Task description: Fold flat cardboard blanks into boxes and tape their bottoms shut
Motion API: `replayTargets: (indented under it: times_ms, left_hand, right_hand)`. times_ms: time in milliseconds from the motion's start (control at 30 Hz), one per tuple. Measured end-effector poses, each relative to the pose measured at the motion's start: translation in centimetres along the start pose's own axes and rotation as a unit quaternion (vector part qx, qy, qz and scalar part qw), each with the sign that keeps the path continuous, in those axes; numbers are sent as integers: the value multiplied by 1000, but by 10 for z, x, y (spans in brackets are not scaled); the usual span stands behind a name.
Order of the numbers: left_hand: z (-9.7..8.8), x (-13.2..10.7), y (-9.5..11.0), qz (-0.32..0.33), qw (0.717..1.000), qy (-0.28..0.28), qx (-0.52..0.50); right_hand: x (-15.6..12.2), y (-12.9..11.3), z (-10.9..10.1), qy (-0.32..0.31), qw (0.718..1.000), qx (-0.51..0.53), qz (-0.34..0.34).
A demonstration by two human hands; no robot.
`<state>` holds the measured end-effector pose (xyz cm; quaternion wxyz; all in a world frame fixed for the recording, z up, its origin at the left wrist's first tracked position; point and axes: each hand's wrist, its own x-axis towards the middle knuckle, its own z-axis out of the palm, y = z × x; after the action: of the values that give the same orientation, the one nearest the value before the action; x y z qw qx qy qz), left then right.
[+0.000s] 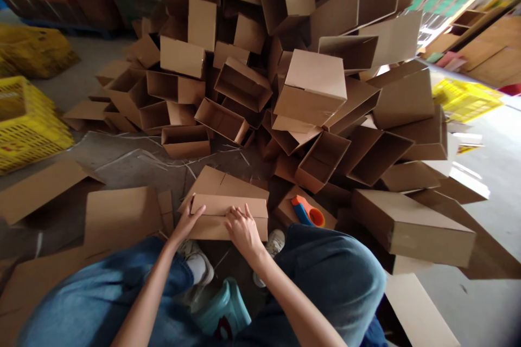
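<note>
A brown cardboard box [228,203] stands on the floor between my knees, its top flaps partly folded. My left hand [188,220] rests on the box's near left corner, thumb over the flap and fingers curved against the side. My right hand [241,227] lies on the near top flap with fingers spread, pressing it flat. An orange and blue tape dispenser [308,212] lies on a carton just right of the box, a short reach from my right hand.
A tall heap of open cardboard boxes [313,87] fills the floor ahead. Flat cardboard sheets [118,214] lie to the left, a closed carton [411,225] to the right. Yellow plastic crates [24,122] stand far left and far right [466,98]. A teal bottle [223,312] sits between my legs.
</note>
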<state>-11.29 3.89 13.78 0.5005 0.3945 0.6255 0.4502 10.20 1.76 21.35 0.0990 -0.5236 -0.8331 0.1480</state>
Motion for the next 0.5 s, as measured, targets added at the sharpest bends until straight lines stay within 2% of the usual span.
replayTargets:
  times_ms: [100,300,400,467,500]
  left_hand:
    - [4,0,3,-5,1000,17,3]
    - [4,2,6,15,999,49,14]
    - [5,3,7,33,998,51,12]
    - [5,3,9,33,998,48,10]
    - [6,2,11,30,999,44,11]
  right_hand:
    - [2,1,10,11,999,28,29]
    - [-15,13,27,101,980,159,70]
    - [-24,38,27,191,942,248,124]
    - [-30,62,27,259,896,295,209]
    - [-33,73,28,274,867,325,260]
